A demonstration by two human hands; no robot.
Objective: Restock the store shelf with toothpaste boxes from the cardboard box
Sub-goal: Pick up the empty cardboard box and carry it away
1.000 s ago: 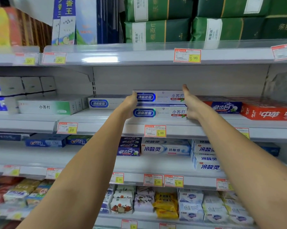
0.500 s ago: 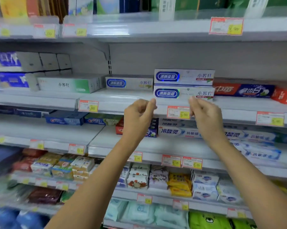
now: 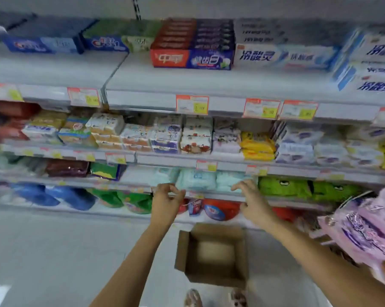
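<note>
Hovering w/ nothing held: L hand [image 3: 167,201] fingers loosely curled, R hand [image 3: 252,203] fingers relaxed, spread. Open cardboard box [image 3: 181,253] on floor at 6 o'clock; toothpaste boxes [image 3: 191,59] shelved at 12.

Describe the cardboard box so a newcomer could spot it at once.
Look down from the store shelves to the pale floor in front. The cardboard box sits there, between the person's forearms. It is the only plain brown, open-topped thing; its neighbours are colourful packs on shelves, and its inside looks bare.
</note>
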